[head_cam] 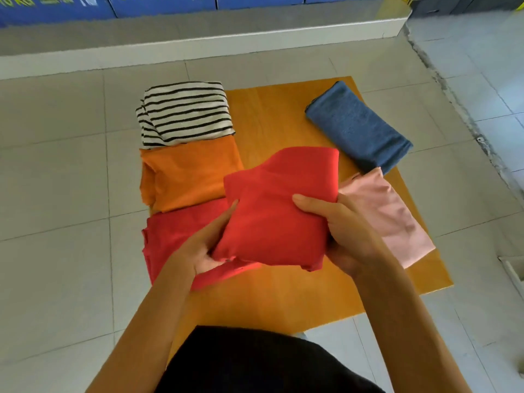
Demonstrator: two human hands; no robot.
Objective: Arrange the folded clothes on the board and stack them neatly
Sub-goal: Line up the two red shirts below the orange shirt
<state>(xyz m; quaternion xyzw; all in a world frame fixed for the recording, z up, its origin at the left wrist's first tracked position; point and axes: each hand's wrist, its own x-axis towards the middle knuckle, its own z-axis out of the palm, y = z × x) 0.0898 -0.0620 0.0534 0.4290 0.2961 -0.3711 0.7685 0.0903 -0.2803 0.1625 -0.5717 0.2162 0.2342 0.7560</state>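
A yellow-orange board [272, 114] lies on the tiled floor. Both hands hold a folded red garment [280, 205] above the board's middle: my left hand [204, 245] grips its near left corner, my right hand [340, 228] its right edge. Along the board's left side lie a striped black-and-white garment [184, 112], an orange one [190, 174] and another red one [167, 239], partly under my left hand. On the right lie a blue folded garment [357, 126] and a pink one [388, 214], partly hidden by my right hand.
Grey floor tiles [56, 180] surround the board. A low white ledge [198, 43] runs along the back, with blue boxes [56, 7] behind it. A white object's corner [513, 270] shows at the right edge. My dark clothing [255, 364] fills the bottom.
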